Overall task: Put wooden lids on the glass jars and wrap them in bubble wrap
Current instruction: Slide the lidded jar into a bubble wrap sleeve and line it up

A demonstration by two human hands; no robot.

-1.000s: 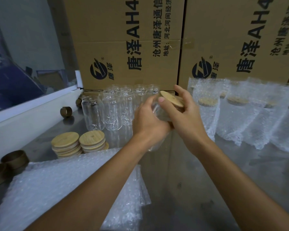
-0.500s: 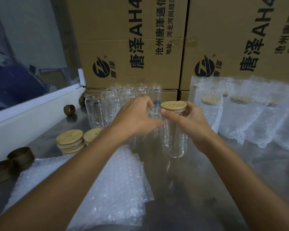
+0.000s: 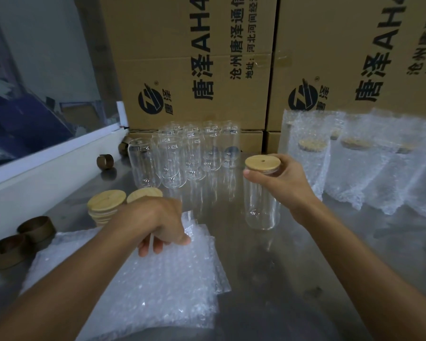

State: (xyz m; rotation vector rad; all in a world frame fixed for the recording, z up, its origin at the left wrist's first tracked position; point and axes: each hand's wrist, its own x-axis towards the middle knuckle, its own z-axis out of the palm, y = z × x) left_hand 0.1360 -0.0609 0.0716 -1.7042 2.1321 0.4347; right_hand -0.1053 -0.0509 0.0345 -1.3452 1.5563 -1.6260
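The right hand (image 3: pixel 284 183) grips a jar (image 3: pixel 262 203) near its top, thumb and fingers curled round the glass just under the lid (image 3: pixel 262 163). The lid sits flat on the jar's mouth, with a small hole showing in the wood. The jar stands upright; whether its base touches the counter (image 3: pixel 293 279) cannot be told.

The left hand (image 3: pixel 158 222) reaches down to the bubble wrap (image 3: pixel 145 286), its fingers curled and pinching the far edge of the top sheet, which lifts slightly at the corner. The wrap lies as a stack of sheets on the near left of the counter.

Just behind the left hand are two stacks of lids (image 3: pixel 106 205), side by side. Beyond them a cluster of open jars (image 3: pixel 180 156) stands upright in rows, without lids. To the right, behind the right hand, wrapped jars (image 3: pixel 310 153) stand in a row, lids dimly showing through the plastic. Brown tape cores (image 3: pixel 35 228) lie along the counter's left edge, beside a white ledge (image 3: pixel 47 163). Cardboard boxes (image 3: pixel 194 70) with printed characters are stacked behind everything.
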